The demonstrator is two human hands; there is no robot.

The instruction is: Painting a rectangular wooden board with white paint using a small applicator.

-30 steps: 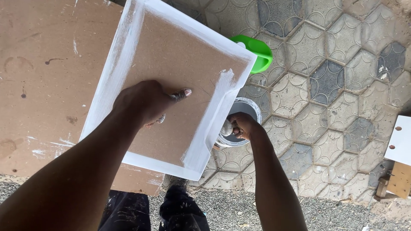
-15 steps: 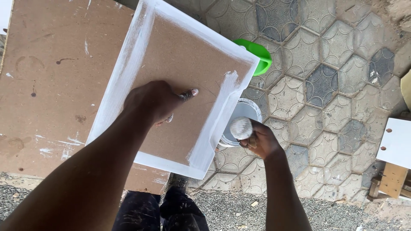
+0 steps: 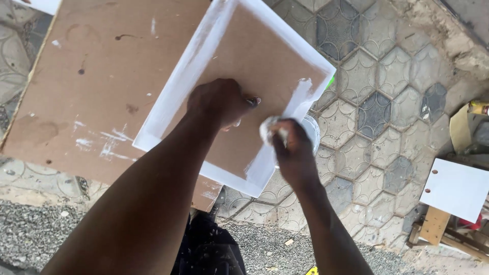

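Raised from the tub, right hand (image 3: 293, 153) presses what looks like a rag (image 3: 268, 129) onto panel (image 3: 254, 66).

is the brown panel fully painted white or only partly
Only partly: the panel is white along its edges, its middle bare brown. The right hand holds a white wad at one edge.

Tub (image 3: 311, 127) mostly hidden, perhaps paint.

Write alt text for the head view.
Left hand presses flat on a brown board with white painted edges, while the right hand holds a white wad against its right edge. Beneath lie a larger brown sheet and hexagonal paving.
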